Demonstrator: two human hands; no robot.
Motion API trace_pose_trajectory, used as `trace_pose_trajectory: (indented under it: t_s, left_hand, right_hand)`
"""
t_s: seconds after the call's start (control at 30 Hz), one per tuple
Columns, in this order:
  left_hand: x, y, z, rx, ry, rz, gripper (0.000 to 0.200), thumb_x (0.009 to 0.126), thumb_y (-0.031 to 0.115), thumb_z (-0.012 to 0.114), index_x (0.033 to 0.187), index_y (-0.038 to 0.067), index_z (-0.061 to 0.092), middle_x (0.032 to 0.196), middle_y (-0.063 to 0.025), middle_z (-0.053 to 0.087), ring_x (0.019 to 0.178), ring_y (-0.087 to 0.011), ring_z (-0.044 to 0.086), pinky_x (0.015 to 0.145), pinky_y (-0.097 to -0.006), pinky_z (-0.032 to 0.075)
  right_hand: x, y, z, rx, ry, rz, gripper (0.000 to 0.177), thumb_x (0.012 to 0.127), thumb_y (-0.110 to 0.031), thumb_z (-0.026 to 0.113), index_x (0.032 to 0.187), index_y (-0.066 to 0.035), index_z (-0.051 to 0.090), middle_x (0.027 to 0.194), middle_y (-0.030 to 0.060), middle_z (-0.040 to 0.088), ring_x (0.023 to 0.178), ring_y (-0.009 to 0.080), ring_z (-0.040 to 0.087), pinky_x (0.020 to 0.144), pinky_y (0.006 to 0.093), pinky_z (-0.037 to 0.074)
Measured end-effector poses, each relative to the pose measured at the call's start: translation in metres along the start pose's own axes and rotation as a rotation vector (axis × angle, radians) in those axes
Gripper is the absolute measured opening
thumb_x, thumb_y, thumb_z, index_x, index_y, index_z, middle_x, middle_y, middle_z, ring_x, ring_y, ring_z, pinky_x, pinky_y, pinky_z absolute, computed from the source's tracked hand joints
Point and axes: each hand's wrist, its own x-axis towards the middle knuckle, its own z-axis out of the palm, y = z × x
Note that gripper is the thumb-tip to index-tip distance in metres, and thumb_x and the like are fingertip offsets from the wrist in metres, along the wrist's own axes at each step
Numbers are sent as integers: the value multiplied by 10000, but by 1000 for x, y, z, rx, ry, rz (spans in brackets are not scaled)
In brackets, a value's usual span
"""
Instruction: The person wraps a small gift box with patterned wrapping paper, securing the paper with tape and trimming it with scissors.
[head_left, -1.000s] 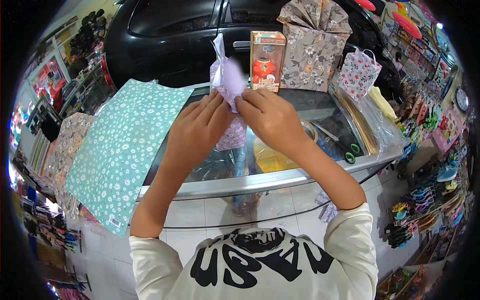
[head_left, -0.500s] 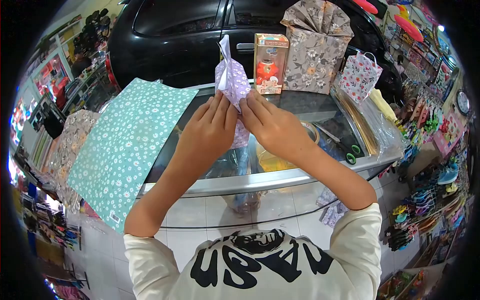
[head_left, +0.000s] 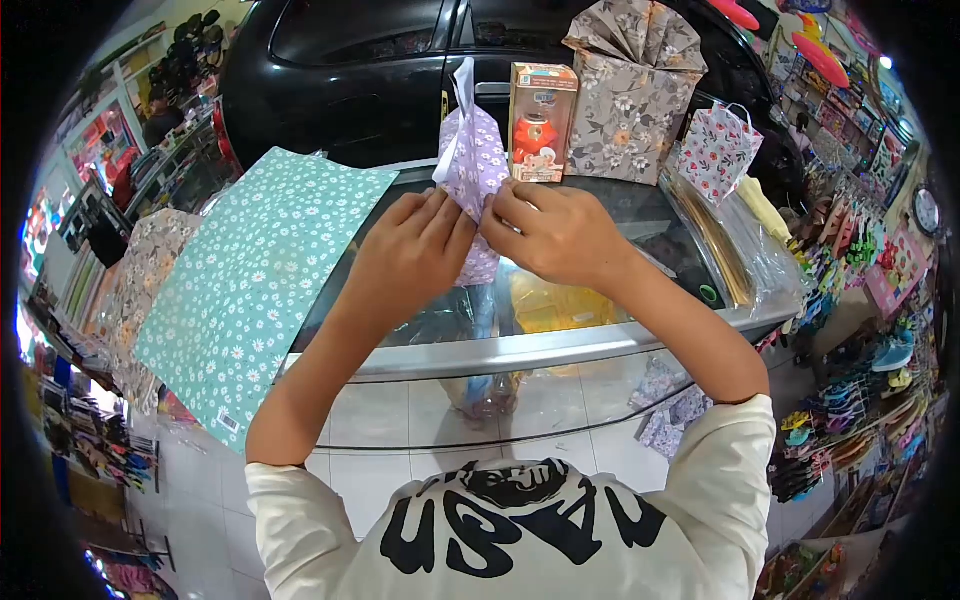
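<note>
A purple flowered paper packet (head_left: 480,150) stands upright on the glass counter, with a pointed white-backed flap at its top. My left hand (head_left: 420,245) pinches its near side from the left, fingers bent and pressed on the paper. From the right, my right hand (head_left: 555,235) pinches the same packet, thumb and fingers together. The two hands nearly touch in the middle. The packet's lower part shows between my wrists.
Green daisy paper (head_left: 270,270) covers the counter's left side. Behind stand a boxed red toy (head_left: 540,125), a large grey flowered package (head_left: 635,120) and a small flowered bag (head_left: 718,150). Plastic sleeves (head_left: 765,270) lie right. The counter's metal edge (head_left: 500,352) runs in front.
The fingers of both hands have bent from fairly straight into a pinch. The packet's top has shifted slightly right and up, and my right forearm has moved a little right.
</note>
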Motion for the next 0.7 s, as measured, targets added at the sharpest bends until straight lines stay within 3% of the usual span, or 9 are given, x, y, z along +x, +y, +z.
trace_pose_trajectory:
  t_s: [0.17, 0.27, 0.43, 0.57, 0.7]
  left_hand:
    - [-4, -1, 11, -7, 4, -41, 244, 739, 44, 635, 972, -24, 615, 1016, -166, 647, 978, -290, 630, 850, -397, 492]
    - [-1, 5, 12, -71, 6, -154, 259, 750, 43, 640, 999, -22, 606, 1052, -171, 637, 995, -304, 623, 863, -392, 490]
    - [0, 14, 9, -560, 151, -532, 309, 775, 59, 634, 1069, -19, 587, 1129, -174, 608, 1005, -350, 614, 916, -369, 476]
    - [-7, 9, 25, -688, 238, -565, 324, 764, 22, 658, 1080, 4, 591, 1150, -157, 596, 994, -305, 629, 847, -342, 519]
    - [-13, -3, 27, -817, 315, -597, 285, 750, -53, 661, 1028, -6, 615, 1053, -131, 637, 913, -243, 665, 757, -308, 551]
  right_hand:
    - [5, -4, 5, 1, -82, 85, 256, 688, -129, 669, 929, -63, 614, 869, 39, 602, 780, 167, 635, 583, 259, 528]
    - [10, -6, 1, 142, -160, 202, 247, 731, -130, 665, 957, -54, 601, 910, 63, 580, 864, 213, 617, 663, 320, 527]
    - [-4, 11, 10, 580, 49, 455, 248, 813, -122, 627, 1044, -47, 578, 1025, 115, 537, 991, 294, 552, 845, 373, 467]
    - [-17, 9, 33, 782, 55, 550, 312, 839, -169, 644, 1125, -66, 575, 1115, 140, 507, 1077, 312, 520, 905, 369, 433]
    - [-14, 3, 38, 668, 147, 448, 304, 819, -175, 671, 1099, -74, 604, 1069, 122, 531, 1010, 300, 530, 864, 381, 440]
